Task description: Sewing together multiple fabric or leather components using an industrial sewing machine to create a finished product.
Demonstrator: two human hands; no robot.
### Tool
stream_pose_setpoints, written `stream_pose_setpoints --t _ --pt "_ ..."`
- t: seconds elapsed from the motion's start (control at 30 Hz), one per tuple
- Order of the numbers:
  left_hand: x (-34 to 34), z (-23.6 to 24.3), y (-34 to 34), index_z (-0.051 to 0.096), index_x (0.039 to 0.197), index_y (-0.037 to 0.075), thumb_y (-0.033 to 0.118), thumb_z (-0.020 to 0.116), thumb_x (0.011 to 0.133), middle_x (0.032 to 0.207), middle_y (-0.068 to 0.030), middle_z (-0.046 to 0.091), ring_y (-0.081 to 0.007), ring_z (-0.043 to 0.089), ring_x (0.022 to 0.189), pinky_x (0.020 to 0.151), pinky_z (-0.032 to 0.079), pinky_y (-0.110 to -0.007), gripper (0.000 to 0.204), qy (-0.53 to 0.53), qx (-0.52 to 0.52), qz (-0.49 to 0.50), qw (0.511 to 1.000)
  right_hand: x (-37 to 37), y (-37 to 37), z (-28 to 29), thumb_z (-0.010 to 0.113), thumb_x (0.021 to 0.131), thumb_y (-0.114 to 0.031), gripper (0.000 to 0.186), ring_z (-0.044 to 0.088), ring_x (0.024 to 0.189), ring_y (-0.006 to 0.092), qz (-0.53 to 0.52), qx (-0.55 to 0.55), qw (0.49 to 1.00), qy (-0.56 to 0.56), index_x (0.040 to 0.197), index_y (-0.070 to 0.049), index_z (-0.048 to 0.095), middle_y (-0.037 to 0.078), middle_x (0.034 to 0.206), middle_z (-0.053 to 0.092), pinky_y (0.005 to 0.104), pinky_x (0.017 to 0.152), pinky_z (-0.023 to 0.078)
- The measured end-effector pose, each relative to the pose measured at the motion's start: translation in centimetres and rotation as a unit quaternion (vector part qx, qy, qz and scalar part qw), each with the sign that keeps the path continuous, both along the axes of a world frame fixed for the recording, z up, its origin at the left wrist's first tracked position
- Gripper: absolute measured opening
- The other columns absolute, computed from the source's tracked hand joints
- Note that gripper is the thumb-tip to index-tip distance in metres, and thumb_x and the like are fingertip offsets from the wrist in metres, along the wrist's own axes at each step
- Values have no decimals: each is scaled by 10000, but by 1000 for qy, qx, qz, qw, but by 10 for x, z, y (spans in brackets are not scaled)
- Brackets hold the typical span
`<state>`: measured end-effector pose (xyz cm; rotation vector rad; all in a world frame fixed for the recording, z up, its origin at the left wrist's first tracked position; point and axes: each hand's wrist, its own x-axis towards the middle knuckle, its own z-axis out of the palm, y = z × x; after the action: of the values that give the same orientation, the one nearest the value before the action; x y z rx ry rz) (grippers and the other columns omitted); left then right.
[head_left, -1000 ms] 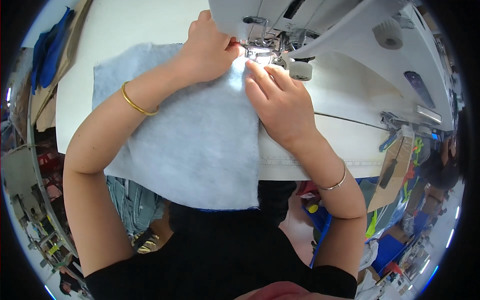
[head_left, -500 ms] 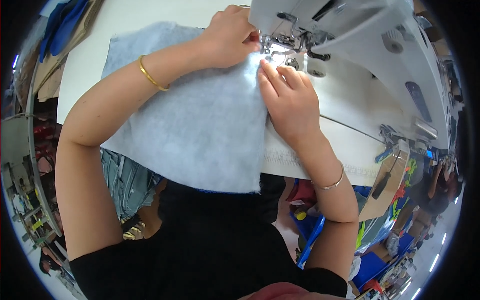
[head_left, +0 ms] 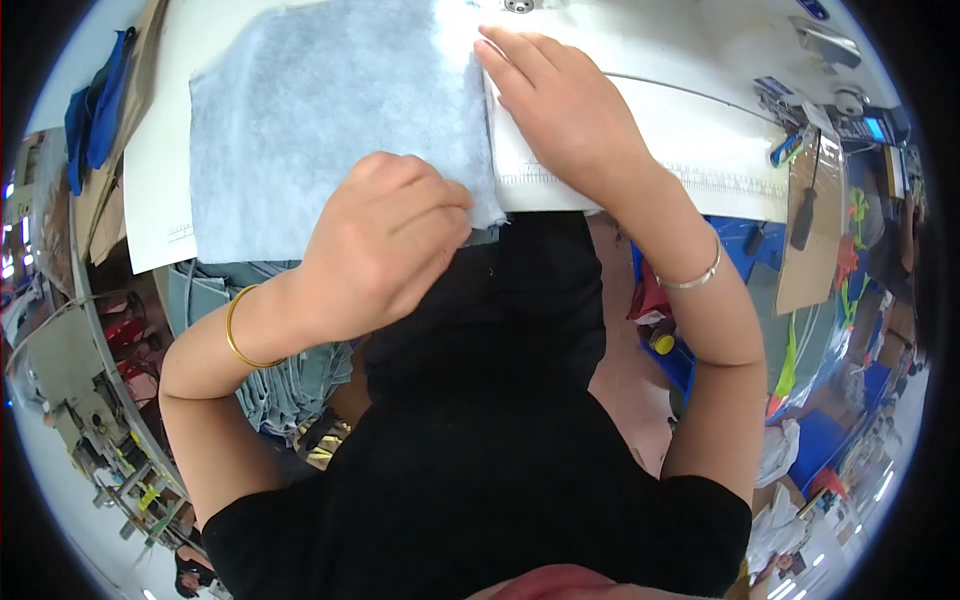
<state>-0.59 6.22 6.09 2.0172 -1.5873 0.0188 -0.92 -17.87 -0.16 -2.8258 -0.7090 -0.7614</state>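
Note:
A light grey-blue piece of fabric [head_left: 330,120] lies on the white sewing table, its near edge hanging slightly over the front. At its near right corner is my left hand [head_left: 385,245], fingers bent and pressed together on the fabric's edge; the fingertips are partly hidden. My right hand [head_left: 570,115] lies palm down along the fabric's far right edge, fingers stretched out, the fingertips touching the edge near a brightly lit spot. Just beyond those fingertips shows a round metal part [head_left: 519,5] set in the table.
A ruler scale [head_left: 690,178] runs along the front edge of the white table [head_left: 700,130]. To the right are a screwdriver [head_left: 804,215] on cardboard and a blue bin. Grey-green fabric pieces [head_left: 300,390] hang below the table at left. Blue cloth [head_left: 100,120] lies far left.
My left hand has come from beside the needle area down to the fabric's near right corner. The view has tilted nearer, so the machine head is out of sight. My right hand stays at the right edge.

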Motion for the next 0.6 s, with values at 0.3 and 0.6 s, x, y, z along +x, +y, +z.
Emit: stream_pose_setpoints --t 0.3,0.6 --pt "-8 -4 8 677 933 -38 -103 657 890 1010 -174 721 -269 672 863 756 526 -319 81 50 -64 140 987 -108 28 -18 745 801 -19 160 657 696 164 11 211 973 -90 959 -20 723 63 895 710 273 576 488" --pt "-14 -8 11 664 920 -36 -171 633 686 960 -172 581 -296 562 789 652 467 -364 272 -15 -68 119 990 -106 53 -40 796 740 3 340 585 605 177 1 283 952 -119 1073 -22 729 70 863 680 302 520 430"
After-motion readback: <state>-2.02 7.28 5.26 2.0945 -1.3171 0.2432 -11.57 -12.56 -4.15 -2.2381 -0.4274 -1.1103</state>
